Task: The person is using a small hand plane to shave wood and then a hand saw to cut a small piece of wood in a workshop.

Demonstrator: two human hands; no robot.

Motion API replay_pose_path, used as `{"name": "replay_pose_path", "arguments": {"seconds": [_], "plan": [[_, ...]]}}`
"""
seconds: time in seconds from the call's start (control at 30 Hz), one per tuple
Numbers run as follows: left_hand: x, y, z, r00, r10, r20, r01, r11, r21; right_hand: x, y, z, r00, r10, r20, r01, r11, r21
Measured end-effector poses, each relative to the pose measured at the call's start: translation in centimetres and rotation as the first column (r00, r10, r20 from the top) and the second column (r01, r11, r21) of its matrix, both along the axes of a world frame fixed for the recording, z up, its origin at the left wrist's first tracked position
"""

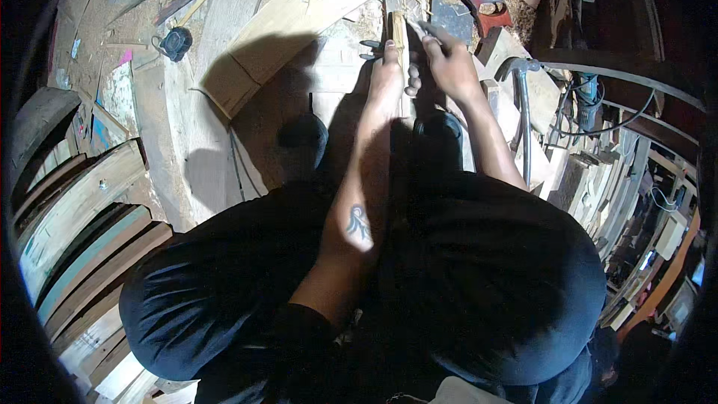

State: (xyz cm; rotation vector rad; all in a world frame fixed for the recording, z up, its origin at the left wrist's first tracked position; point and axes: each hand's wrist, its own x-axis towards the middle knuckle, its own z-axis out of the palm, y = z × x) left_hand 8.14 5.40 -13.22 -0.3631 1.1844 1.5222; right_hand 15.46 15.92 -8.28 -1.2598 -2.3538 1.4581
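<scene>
My left hand is wrapped round a narrow strip of wood, thumb along its top. The strip points away from me, over the boards between my feet. Close beside it on the right, my right hand is closed, thumb and forefinger pinched together near the strip's far end. Something thin and pale seems to show at those fingertips, too small to name. A wide pale board lies slanted to the left of my hands.
A hammer lies right of my right forearm, and a handsaw with a red handle lies beyond it. A dark round object sits at the far left. Curved wood pieces are stacked left; a blue power tool and scrap wood are right.
</scene>
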Motion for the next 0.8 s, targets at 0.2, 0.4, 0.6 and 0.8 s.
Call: {"name": "replay_pose_path", "arguments": {"seconds": [0.2, 0.4, 0.6, 0.8], "plan": [[-0.1, 1.5, 1.4, 0.985, -0.109, -0.136, 0.092, 0.988, -0.123, -0.2, -0.3, 3.8, 0.941, 0.16, 0.297, -0.225, 0.953, 0.201], [0.7, 1.2, 0.7, 0.945, -0.134, -0.298, 0.041, 0.954, -0.297, -1.3, -2.5, 2.8, 0.913, 0.199, 0.357, -0.313, 0.902, 0.298], [1.3, 0.7, -0.5, 0.93, -0.14, -0.34, 0.06, 0.97, -0.234, -0.6, -2.6, 0.8, 0.95, 0.167, 0.263, -0.241, 0.929, 0.281], [1.2, 1.1, -1.2, 0.995, -0.054, -0.089, 0.043, 0.992, -0.117, 0.0, 0.1, -0.7, 0.997, -0.066, 0.05, 0.077, 0.959, -0.271]]}}
